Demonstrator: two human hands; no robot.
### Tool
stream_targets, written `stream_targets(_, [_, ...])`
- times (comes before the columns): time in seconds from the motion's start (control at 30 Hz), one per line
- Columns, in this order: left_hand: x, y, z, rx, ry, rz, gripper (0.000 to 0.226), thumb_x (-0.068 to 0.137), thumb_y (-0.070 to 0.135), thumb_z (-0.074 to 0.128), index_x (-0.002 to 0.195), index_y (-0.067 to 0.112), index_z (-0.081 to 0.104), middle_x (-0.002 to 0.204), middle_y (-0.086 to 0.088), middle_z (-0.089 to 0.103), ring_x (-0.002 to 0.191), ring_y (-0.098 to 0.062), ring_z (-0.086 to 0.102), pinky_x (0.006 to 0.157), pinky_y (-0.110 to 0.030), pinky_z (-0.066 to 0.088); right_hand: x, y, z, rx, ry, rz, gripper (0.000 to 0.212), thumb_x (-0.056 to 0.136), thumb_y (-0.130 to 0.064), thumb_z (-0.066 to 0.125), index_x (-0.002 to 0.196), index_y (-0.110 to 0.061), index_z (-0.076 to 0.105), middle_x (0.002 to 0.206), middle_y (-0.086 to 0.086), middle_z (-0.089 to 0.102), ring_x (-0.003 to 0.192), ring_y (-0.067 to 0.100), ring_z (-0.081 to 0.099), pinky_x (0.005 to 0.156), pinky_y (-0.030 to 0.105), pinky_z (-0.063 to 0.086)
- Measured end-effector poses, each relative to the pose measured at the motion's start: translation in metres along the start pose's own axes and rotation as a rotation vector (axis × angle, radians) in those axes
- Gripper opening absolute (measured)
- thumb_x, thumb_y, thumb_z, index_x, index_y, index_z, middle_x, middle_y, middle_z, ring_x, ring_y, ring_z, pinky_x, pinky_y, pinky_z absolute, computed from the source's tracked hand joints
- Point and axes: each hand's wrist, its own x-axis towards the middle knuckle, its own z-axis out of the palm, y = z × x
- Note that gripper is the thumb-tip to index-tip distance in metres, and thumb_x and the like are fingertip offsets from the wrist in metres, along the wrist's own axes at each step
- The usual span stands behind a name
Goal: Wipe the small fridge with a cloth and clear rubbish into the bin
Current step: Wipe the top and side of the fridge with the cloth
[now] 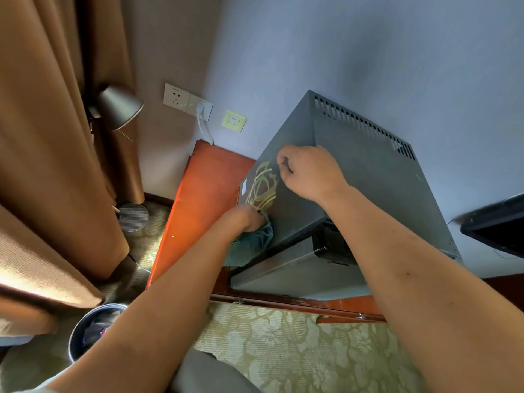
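Person is leaning over the small fridge (354, 177), a grey box sitting on an orange-brown wooden table (204, 188) against the blue wall. Left hand (245, 218) is pressing a dark teal cloth (249, 245) against the fridge's left side panel, low down near the front corner; fingers are hidden behind the cloth, but they seem to be clutching it w/ the cloth bunched under the palm. Right hand (309, 171) is resting on the top-left edge of the fridge, fingers curled in w/ the fingertips at the edge, prob. steadying the box; can't tell if it's pinching anything small.

Progress, as a judgement: wiping is underway, not finished. The side panel is reflecting the green patterned carpet, so it's hard to say how clean it is. Top panel and vented back strip look dull, no sign either way of being wiped. Front door area and the black hinge block (330, 245) look untouched, but that's a guess.

Rubbish step: the round bin (93, 330) is standing on the carpet at lower left, well apart from the fridge, w/ some dark stuff and a bit of coloured wrapper already inside. No loose rubbish is showing on the table or carpet, so what's left there is unclear.

Left to do, likely: rest of the fridge faces, then a check for scraps.
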Motion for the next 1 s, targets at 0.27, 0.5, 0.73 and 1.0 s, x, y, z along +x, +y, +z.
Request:
stream_targets(0.27, [0.005, 0.019, -0.024, -0.433, 0.099, 0.203, 0.031, 0.092, 0.041, 0.068, 0.114, 0.019, 0.068, 0.113, -0.009, 0.07, 0.097, -0.025, 0.066, 0.085, -0.035, 0.055, 0.025, 0.006, 0.004, 0.105, -0.064, 0.023, 0.016, 0.092, -0.019, 0.053, 0.104, -0.024, 0.062, 0.056, -0.005, 0.05, 0.052, 0.012, 0.046, 0.055, 0.032, 0.046])
stream_targets(0.5, [0.016, 0.012, -0.012, -0.196, 0.142, 0.158, 0.047, 0.098, 0.046, 0.055, 0.135, 0.018, 0.06, 0.13, -0.008, 0.065, 0.112, -0.029, 0.062, 0.097, -0.038, 0.051, 0.034, 0.01, 0.007, 0.082, -0.106, 0.033, 0.016, 0.093, -0.02, 0.053, 0.103, -0.027, 0.064, 0.058, -0.008, 0.048, 0.055, 0.004, 0.043, 0.053, 0.026, 0.033])
stream_targets(0.73, [-0.009, 0.023, -0.035, 0.09, -0.061, 0.235, 0.053, 0.092, 0.045, 0.066, 0.132, 0.011, 0.063, 0.126, -0.009, 0.064, 0.108, -0.027, 0.061, 0.088, -0.033, 0.049, 0.038, 0.005, 0.0, 0.14, -0.093, 0.094, 0.016, 0.096, -0.027, 0.05, 0.099, -0.029, 0.066, 0.064, -0.012, 0.052, 0.072, 0.013, 0.054, 0.061, 0.027, 0.04])
stream_targets(1.0, [-0.017, 0.037, -0.037, -0.53, 0.079, 0.399, 0.044, 0.08, 0.051, 0.068, 0.118, 0.027, 0.068, 0.11, -0.002, 0.074, 0.1, -0.021, 0.071, 0.097, -0.046, 0.055, 0.039, 0.003, -0.006, 0.632, 0.036, 0.286, 0.044, 0.104, -0.05, 0.034, 0.085, -0.032, 0.07, 0.071, -0.008, 0.062, 0.074, 0.008, 0.062, 0.085, 0.032, 0.051])
